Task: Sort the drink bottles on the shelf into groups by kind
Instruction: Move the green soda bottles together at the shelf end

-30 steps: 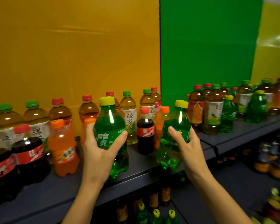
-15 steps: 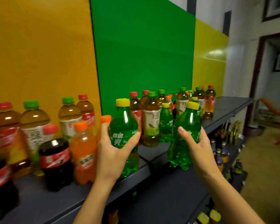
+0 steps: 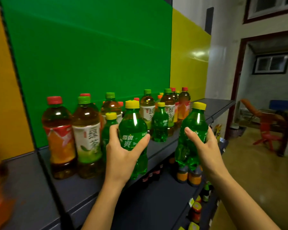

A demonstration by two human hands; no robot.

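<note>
1. Gripping a green soda bottle (image 3: 133, 130) with a yellow cap in the left hand (image 3: 121, 156), thumb and fingers curled round its labelled middle. Held upright at the front edge of the shelf (image 3: 161, 146), base apparently clear of the surface, though hard to tell from this angle.
2. Clamping a second green soda bottle (image 3: 194, 125) in the right hand (image 3: 206, 150), fingers wrapped round its waist. Held slightly tilted, out past the shelf edge and above the lower-shelf bottles (image 3: 188, 176).
3. Standing on the shelf already: a smaller green bottle (image 3: 109, 128) just behind the left hand, and a further green bottle (image 3: 160, 127) among the tea bottles (image 3: 88, 135).
4. Risk of knocking the smaller green bottle or the tea bottles over, given a crowded landing spot and knuckles passing close on the way down.
5. Risk of a drop onto the lower shelf from the right hand, given smooth, rounded plastic and no support beneath.
6. Risk of a tipped bottle if set too near the lip, with part of the base overhanging.
7. Risk of a split group if set apart from the green ones, since the tea bottles stand between them.
</note>
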